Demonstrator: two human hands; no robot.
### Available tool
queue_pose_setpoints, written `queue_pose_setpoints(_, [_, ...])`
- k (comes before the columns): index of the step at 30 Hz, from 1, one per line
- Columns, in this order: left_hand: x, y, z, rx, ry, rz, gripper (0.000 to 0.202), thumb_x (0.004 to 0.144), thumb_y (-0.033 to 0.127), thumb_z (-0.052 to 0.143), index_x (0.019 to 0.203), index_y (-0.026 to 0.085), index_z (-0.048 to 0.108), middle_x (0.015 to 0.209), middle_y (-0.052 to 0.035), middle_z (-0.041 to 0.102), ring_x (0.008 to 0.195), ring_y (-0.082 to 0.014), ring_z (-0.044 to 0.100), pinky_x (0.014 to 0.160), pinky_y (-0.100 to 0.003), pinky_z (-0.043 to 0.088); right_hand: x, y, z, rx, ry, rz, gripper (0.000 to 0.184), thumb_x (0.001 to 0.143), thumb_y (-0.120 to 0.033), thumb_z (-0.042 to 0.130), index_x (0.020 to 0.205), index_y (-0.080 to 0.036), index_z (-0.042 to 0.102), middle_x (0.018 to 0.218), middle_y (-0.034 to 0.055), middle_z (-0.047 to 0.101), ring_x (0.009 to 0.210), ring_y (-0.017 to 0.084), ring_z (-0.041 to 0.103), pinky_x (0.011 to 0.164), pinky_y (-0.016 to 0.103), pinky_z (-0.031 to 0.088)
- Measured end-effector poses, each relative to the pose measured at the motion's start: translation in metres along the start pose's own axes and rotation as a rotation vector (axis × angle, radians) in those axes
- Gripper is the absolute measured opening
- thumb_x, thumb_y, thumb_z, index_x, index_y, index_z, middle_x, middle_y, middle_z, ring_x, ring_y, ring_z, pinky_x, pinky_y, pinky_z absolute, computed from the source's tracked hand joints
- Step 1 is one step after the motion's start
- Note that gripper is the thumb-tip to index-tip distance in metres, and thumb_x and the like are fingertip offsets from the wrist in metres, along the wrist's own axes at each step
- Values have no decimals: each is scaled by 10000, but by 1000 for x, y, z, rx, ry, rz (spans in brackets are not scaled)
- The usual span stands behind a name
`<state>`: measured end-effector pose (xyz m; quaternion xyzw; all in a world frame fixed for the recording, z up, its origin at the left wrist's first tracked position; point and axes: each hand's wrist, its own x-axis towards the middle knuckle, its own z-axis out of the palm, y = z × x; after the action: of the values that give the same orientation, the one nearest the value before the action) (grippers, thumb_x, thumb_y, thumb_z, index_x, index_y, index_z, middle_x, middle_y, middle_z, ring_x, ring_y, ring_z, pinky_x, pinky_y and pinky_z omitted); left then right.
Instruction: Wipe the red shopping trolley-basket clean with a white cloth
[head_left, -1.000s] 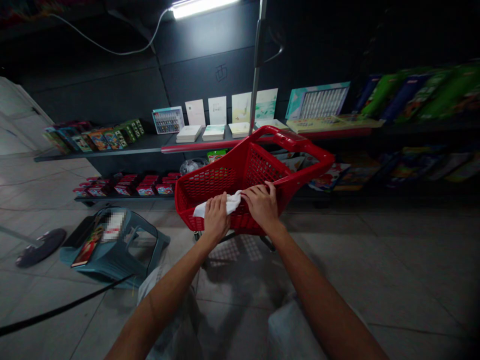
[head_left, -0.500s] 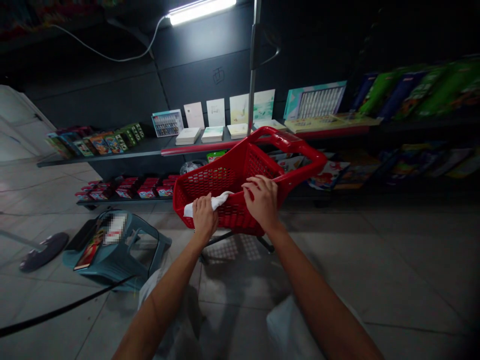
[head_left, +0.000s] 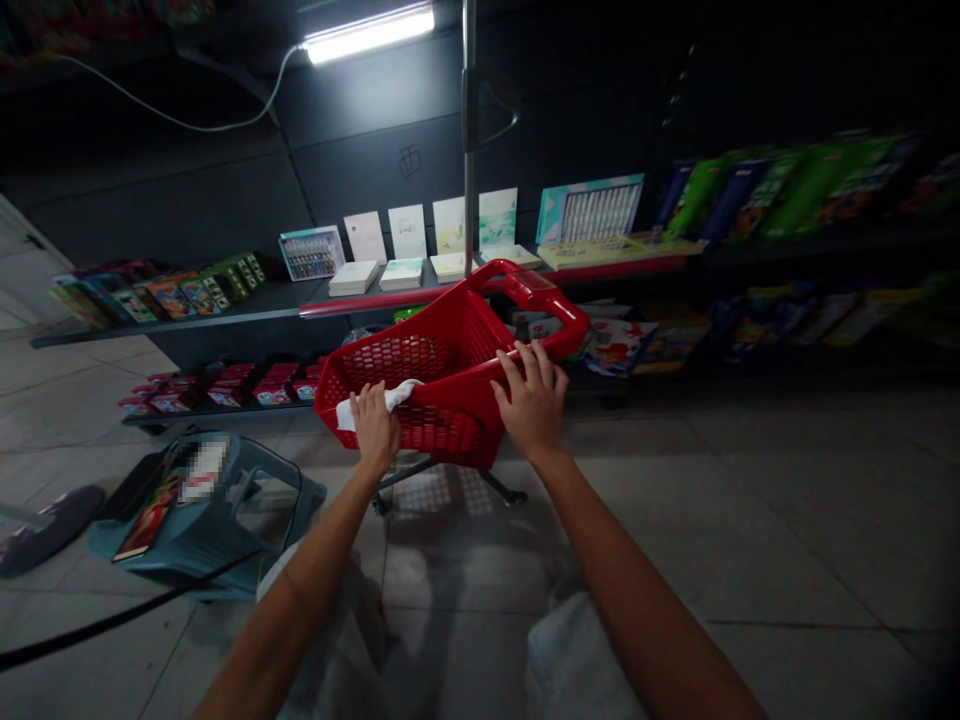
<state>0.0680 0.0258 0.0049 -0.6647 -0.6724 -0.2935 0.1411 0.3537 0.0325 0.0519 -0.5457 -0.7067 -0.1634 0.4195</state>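
A red plastic shopping cart (head_left: 450, 390) stands in front of me, its basket side toward me and its handle at the upper right. My left hand (head_left: 374, 425) is closed over the near rim, pressing a white cloth (head_left: 401, 394) against it. Parts of the cloth stick out on both sides of the fingers. On the same rim, close to where the handle begins, lies my right hand (head_left: 534, 400). Its fingers are spread over the edge, with the thumb apart, and no cloth shows in it.
A grey-blue plastic stool (head_left: 262, 470) with flat items on it stands at the left. Behind the cart, a shelf (head_left: 277, 300) carries books, boxes and bags. A metal pole (head_left: 469, 180) rises behind the cart. A dark strap (head_left: 112, 618) crosses the lower left.
The view has shifted, so the cart and shelf appear farther left. My right hand has moved along the rim toward the handle. My left hand stays on the cloth.
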Motion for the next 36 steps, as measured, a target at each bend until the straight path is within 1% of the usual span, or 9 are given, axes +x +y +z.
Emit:
queue_pose_setpoints(4, [5,21,2,-51,-52,40,634,896,143,450,1529,111,463,1588,-150,521,1561,-328,361,1316,-597,199,9,-5,3,59,28,73,324,1021,-262,557,1304,-229,711,1415,158,630,1400,348,441,1082,547,366])
queue_pose_setpoints(12, [31,142,15,-203,-61,122,557,970,180,406,1521,147,483,1543,-134,565,1486,-263,462,1330,-542,185,19,-13,10,206,72,69,382,1032,-174,442,1216,-200,776,1252,135,690,1239,306,470,1109,450,432])
queue_pose_setpoints(16, [35,165,14,-261,-26,158,518,992,198,390,1494,164,511,1500,-121,602,1428,-240,509,1323,-508,218,17,-10,10,230,73,63,370,1028,-190,468,1241,-200,770,1240,140,711,1215,306,506,1077,470,449])
queue_pose_setpoints(19, [28,143,13,-237,-41,319,636,964,193,415,1596,133,379,1610,-133,494,1511,-243,423,1328,-467,221,16,-7,10,193,94,79,338,1032,-194,482,1211,-200,768,1258,128,713,1244,302,519,1069,472,430])
queue_pose_setpoints(23, [10,93,17,-140,-59,467,828,906,175,440,1677,83,154,1741,-174,256,1637,-289,182,1338,-532,162,13,-9,9,136,100,85,326,1020,-169,475,1174,-204,761,1283,131,700,1306,302,512,1059,468,402])
queue_pose_setpoints(26, [-5,54,23,-50,-111,547,844,889,152,439,1679,68,153,1758,-190,182,1652,-317,87,1335,-566,135,11,-12,8,105,84,79,353,994,-132,470,1215,-184,740,1304,155,688,1335,304,504,1047,463,394])
queue_pose_setpoints(29, [-18,18,31,35,-203,572,763,871,126,467,1622,87,341,1679,-199,380,1621,-331,232,1332,-576,158,10,-14,6,73,63,66,366,987,-121,469,1230,-192,734,1329,152,682,1353,298,501,1046,456,383])
queue_pose_setpoints(32, [-25,-16,36,100,-323,585,434,879,131,520,1291,121,657,1319,-193,687,1409,-337,541,1302,-573,268,8,-13,5,52,45,31,371,982,-124,487,1255,-218,721,1358,130,673,1375,286,487,1063,456,366])
queue_pose_setpoints(36, [-29,-57,38,127,-343,527,289,874,128,545,1123,148,691,1171,-167,708,1312,-330,594,1276,-566,328,6,-14,5,34,1,-17,430,944,-107,513,1315,-229,692,1399,131,644,1396,291,460,1076,471,349])
